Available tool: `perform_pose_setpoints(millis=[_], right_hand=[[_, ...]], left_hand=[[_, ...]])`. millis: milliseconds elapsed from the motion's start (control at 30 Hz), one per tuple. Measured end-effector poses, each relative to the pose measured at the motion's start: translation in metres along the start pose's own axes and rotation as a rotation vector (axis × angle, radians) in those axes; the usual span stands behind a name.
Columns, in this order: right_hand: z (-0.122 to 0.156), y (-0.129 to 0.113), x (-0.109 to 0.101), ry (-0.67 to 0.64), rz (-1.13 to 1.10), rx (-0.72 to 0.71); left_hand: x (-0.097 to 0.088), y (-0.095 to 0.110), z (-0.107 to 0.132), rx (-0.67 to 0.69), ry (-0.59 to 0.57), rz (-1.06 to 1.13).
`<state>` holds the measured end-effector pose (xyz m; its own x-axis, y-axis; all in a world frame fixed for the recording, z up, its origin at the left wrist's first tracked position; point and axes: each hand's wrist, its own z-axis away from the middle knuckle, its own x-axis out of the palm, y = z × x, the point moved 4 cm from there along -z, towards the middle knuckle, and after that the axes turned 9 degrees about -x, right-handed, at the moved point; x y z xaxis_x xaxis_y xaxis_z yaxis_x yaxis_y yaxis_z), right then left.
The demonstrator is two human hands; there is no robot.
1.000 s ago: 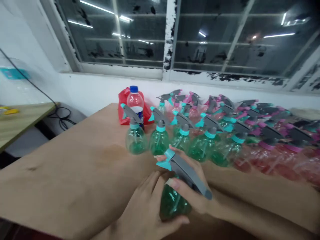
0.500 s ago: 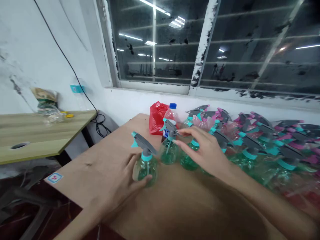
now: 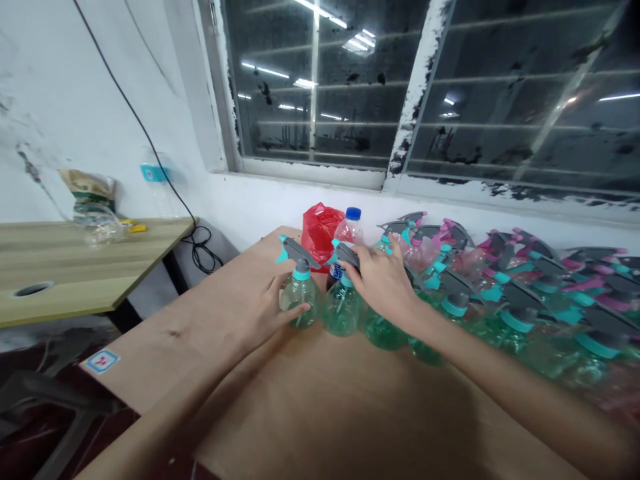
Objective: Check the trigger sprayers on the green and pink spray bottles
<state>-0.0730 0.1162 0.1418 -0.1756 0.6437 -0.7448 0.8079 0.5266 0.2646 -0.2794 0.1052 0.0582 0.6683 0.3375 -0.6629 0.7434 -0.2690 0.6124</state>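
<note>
My left hand is wrapped round the clear green body of a spray bottle, which has a grey and turquoise trigger head. Right beside it stands a second green spray bottle, upright on the wooden table. My right hand is closed over the grey head of this second bottle, and its fingers partly hide the head. Just under my right hand and wrist are further green spray bottles, lined up to the right.
Many spray bottles with turquoise or pink heads crowd the table's right side. Behind stand a red plastic bag and a blue-capped drink bottle. A second table is at the left, below a hanging black cable.
My left hand has moved its spray bottle away from me and slightly right, close against the second one. My right hand has shifted from the second bottle's nozzle side to over its head.
</note>
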Motion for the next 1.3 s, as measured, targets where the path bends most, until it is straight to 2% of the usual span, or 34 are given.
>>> perform_pose_setpoints(millis=[167,300,467,567,733,933,1033,1133,1300], right_hand=[[0.003,0.0,0.001,0.015,-0.056,-0.01],[0.007,-0.002,-0.008,0.041,-0.112,-0.03],[0.017,-0.007,-0.02,0.043,-0.278,-0.062],[0.029,-0.009,-0.028,0.036,-0.325,-0.061],[0.062,-0.012,-0.051,0.019,-0.372,-0.044],[0.116,-0.002,-0.089,-0.018,-0.508,-0.001],[0.145,0.016,-0.102,-0.054,-0.642,0.023],[0.177,0.038,-0.101,-0.12,-0.801,0.048],[0.228,0.071,-0.091,-0.003,-0.933,0.185]], left_hand=[[0.003,0.001,-0.001,-0.009,-0.021,0.012],[-0.005,0.004,0.01,-0.063,0.018,-0.014],[-0.018,0.024,0.043,-0.043,0.11,-0.055],[-0.016,0.042,0.07,-0.003,0.11,-0.05],[0.008,0.078,0.107,-0.014,-0.128,-0.098],[0.042,0.135,0.132,0.037,-0.392,-0.043],[0.06,0.156,0.14,0.051,-0.415,0.014],[0.078,0.178,0.145,0.113,-0.427,0.042],[0.11,0.216,0.149,0.198,-0.477,0.04]])
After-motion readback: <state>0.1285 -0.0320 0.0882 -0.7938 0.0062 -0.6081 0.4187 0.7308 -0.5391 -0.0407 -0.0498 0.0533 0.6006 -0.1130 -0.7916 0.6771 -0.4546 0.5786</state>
